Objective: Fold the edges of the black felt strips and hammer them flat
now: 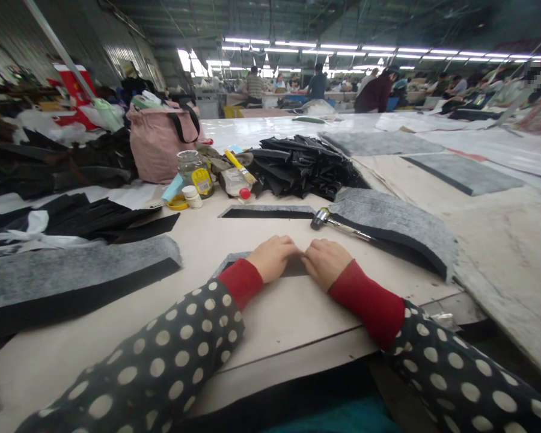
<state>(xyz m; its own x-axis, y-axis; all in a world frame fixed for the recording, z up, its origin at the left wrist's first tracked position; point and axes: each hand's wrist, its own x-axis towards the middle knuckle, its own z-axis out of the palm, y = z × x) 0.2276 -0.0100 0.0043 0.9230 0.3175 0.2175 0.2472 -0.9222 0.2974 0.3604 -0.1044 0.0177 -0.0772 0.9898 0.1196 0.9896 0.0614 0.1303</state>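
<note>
On the table in front of me lies a small black strip with a grey fuzzy backing [228, 262], largely covered by my hands. My left hand [274, 255] and my right hand [327, 260] meet at its right end, fingertips pinching its edge close together. Just beyond them rests a flat black-and-grey strip [268, 211]. A hammer [338, 224] with a dark head lies to the right, its handle across a larger grey-and-black leather-like piece [392, 225]. The undersides of my fingers are hidden.
A pile of black pieces [302, 165], a glass jar [195, 174], a yellow-handled brush [240, 166] and a white bottle [192, 196] stand behind. A pink bag [160, 141] is at back left. Long grey-black pieces [81, 273] lie left. Several people work in the distance.
</note>
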